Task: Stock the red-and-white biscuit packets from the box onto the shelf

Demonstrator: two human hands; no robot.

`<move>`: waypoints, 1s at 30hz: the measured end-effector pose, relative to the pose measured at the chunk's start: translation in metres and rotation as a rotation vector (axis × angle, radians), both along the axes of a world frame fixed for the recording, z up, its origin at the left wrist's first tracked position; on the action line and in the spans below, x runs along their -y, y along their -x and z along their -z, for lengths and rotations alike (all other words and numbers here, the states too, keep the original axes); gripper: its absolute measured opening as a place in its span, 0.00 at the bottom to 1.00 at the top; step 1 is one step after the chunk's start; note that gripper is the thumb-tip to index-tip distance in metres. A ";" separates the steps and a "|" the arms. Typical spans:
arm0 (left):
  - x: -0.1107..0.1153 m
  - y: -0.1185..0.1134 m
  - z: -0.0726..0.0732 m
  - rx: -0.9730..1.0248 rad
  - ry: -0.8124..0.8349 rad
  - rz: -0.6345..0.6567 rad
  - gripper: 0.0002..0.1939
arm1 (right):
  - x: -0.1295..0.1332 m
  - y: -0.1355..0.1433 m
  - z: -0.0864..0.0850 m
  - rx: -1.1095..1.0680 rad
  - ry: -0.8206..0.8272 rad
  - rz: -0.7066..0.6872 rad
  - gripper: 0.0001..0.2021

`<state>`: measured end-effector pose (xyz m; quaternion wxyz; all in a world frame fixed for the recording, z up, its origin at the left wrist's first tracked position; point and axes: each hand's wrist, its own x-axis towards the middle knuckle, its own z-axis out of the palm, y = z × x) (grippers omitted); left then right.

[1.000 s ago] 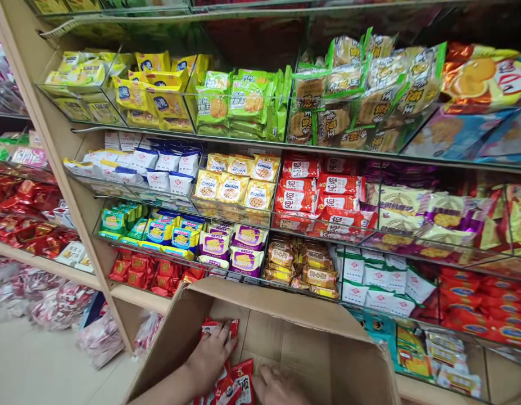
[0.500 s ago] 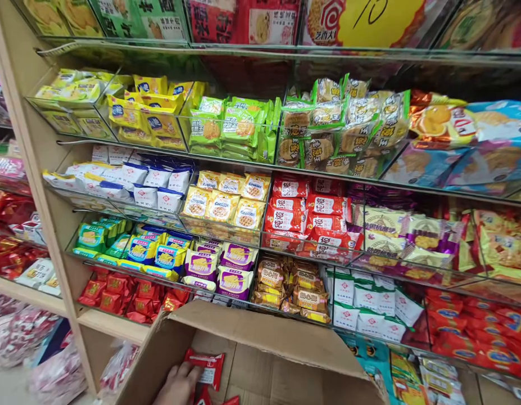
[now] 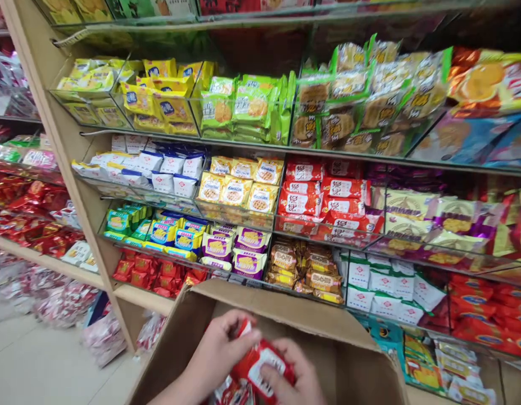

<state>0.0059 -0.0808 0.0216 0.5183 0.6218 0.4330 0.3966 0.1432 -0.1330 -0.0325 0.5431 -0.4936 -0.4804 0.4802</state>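
Note:
Over an open cardboard box (image 3: 294,315), both of my hands are closed on red snack packets with white labels. My left hand (image 3: 218,351) comes in from the lower left and pinches a red packet near its upper end. My right hand (image 3: 300,374), at the lower right, has thumb and fingers around a red packet (image 3: 266,365), its label facing up. The packets overlap between my hands, so I cannot tell exactly how many there are. Below them, more shiny red packets (image 3: 235,391) show, partly hidden by my left hand and wrist.
Stepped shelves with clear dividers stand behind the box. They hold red packets (image 3: 302,197), yellow cookie packets (image 3: 237,188), brown packets (image 3: 304,270) and white packets (image 3: 382,284). A wooden upright (image 3: 70,185) stands left, with bagged goods (image 3: 102,340) at its foot.
My left hand has risen from among the red packets inside the box. My right hand has come into view, and both now hold red packets. The view has shifted, showing more floor at left.

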 end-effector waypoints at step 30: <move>0.024 -0.027 0.002 0.376 0.222 0.111 0.19 | 0.009 -0.028 -0.020 -0.438 -0.019 0.307 0.28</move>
